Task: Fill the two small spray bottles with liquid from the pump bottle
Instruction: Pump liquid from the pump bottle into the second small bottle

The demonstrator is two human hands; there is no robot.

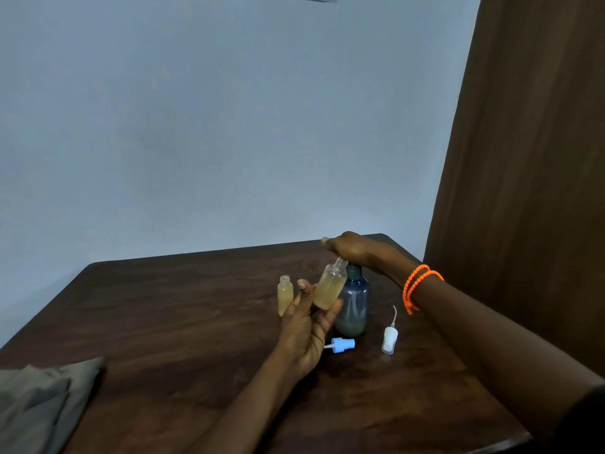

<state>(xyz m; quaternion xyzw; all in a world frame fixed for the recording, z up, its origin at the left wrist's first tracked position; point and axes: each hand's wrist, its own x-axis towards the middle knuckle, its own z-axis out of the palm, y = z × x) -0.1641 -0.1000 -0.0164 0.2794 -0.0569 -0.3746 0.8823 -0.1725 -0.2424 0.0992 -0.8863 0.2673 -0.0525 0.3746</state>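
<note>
My left hand (306,326) holds a small clear spray bottle (330,288) with yellowish liquid, tilted so its open neck sits under the pump spout. My right hand (355,249) lies flat on top of the blue-grey pump bottle (353,306), covering the pump head. A second small uncapped bottle (285,294) with yellowish liquid stands upright on the table just left of my left hand. Two loose spray tops lie on the table: a blue one (342,344) in front of the pump bottle and a white one (389,339) to its right.
The dark wooden table (163,306) stands against a pale wall. A grey folded cloth (42,404) lies at the near left corner. A brown curtain (523,158) hangs on the right. Orange bead bracelets (417,285) circle my right wrist.
</note>
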